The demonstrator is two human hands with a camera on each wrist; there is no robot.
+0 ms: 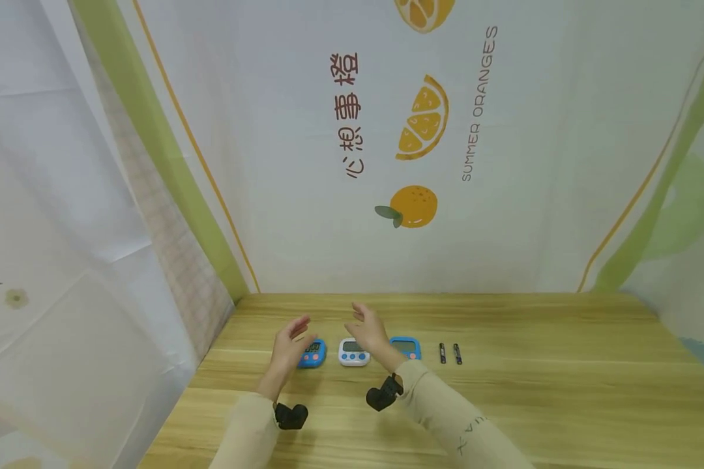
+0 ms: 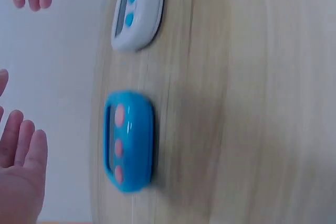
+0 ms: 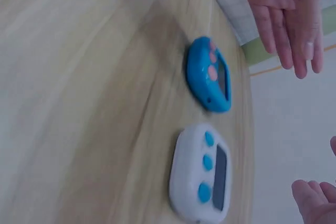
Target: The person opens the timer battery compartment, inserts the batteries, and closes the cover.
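Over the left blue digital timer (image 1: 317,357), my left hand (image 1: 287,346) hovers with loosely spread fingers and holds nothing. My right hand (image 1: 369,331) is raised beside and above the white timer (image 1: 352,357), its fingers relaxed and bare. Digits show on the left blue timer's screen, partly covered by the hand. Both wrist views place the hands apart from the timers, with the white timer (image 3: 194,182) and blue timer (image 2: 134,140) lying on the wood. A second blue timer (image 1: 406,344) sits right of the white one, partly hidden by my right wrist.
Two small batteries (image 1: 442,353) lie side by side on the wooden table (image 1: 551,378), right of the timers. A white cloth (image 1: 293,228) printed with oranges hangs along the back edge. More cloth (image 1: 58,260) hangs at the left side.
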